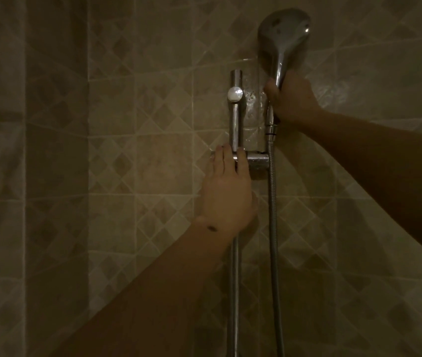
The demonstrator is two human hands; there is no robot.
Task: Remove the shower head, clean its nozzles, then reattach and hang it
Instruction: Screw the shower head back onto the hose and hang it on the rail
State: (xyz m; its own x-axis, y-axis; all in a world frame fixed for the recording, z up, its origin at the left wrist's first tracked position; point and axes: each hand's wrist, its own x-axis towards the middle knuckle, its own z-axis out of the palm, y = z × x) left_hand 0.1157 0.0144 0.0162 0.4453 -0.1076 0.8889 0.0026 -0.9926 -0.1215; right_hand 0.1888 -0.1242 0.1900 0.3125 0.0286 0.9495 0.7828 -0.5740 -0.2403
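You face a tiled wall (140,176) patterned with pale diamonds, dim in the low light. A chrome slide rail (235,124) runs upright down its middle, with a round white knob (235,94) near its top end. Your right hand (292,101) is raised to the right of the rail, its grip clenched around the handle of the shower head (283,34); the head stands upright above your fist, its rounded back towards you, its nozzle face hidden. The metal hose (273,215) hangs straight down from the bottom of the handle, just beside the rail. Your left hand (226,194) lies over the rail lower down, fingers reaching up onto the chrome holder bracket (257,161) that sits across the rail; how firmly that grip closes on it you cannot tell from here.
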